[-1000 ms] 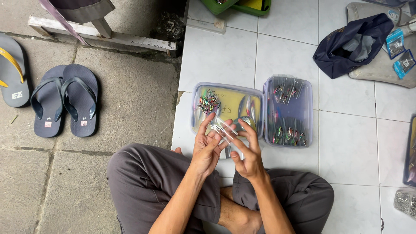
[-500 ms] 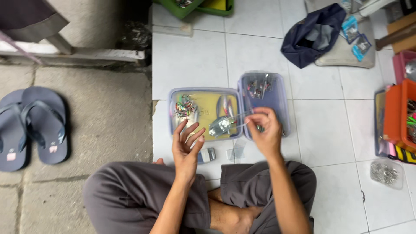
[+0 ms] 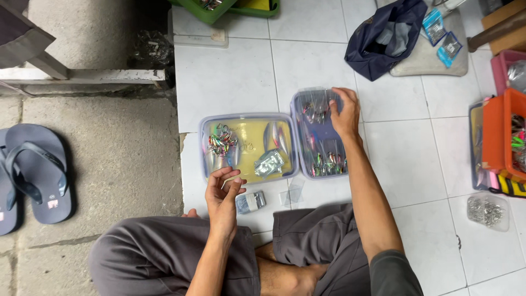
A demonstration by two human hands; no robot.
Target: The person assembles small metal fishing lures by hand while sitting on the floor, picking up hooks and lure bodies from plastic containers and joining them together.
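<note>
right hand (image 3: 345, 112) gripping lid (image 3: 322, 134) far edge | left hand (image 3: 223, 194) spread, empty, near box (image 3: 247, 147) rim

grey trousers (image 3: 164, 252), grey short sleeve (image 3: 394, 272), bare forearms

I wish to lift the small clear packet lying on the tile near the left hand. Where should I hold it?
Pinch the small clear packet across its short edges, coming from above with the left hand. It lies flat on the white tile floor, apart from the clear box, so both edges are free.

Before you, the white tiled floor (image 3: 230, 87) carries two clear boxes (image 3: 249, 145), small packets (image 3: 251, 201), a far navy bag (image 3: 383, 38).
</note>
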